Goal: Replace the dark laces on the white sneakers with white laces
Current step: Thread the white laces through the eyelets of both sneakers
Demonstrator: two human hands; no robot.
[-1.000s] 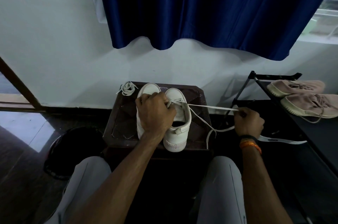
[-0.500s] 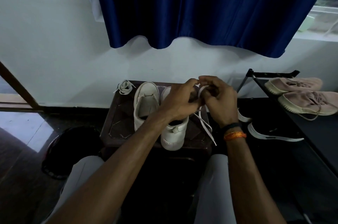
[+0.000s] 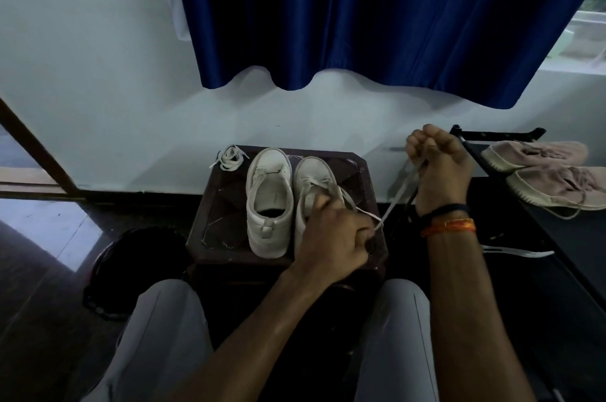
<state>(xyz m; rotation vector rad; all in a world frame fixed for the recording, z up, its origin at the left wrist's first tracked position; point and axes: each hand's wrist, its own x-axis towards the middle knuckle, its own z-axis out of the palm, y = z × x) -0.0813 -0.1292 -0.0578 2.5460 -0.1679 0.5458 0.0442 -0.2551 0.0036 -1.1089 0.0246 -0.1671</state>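
While the white lace (image 3: 390,201) runs taut from the right sneaker (image 3: 314,191) out to the right, I see both hands clamped on it. The two sneakers sit side by side on a dark stool (image 3: 216,224) in the middle of the scene, toes toward the far wall. The left hand (image 3: 331,234) rests on the near part of the right sneaker and pinches the lace just beside it. The right hand (image 3: 439,165) is raised well to the right, fist closed round the lace.

Half a second ago both hands were together above the right sneaker; now they are apart, the right one pulled away. I judge a length was just drawn through an eyelet, so lacing is under way.

The left sneaker (image 3: 269,201) shows no lace. A coiled lace (image 3: 229,157) lies at the stool's far left corner. Pink shoes (image 3: 541,168) sit on a rack to the right.
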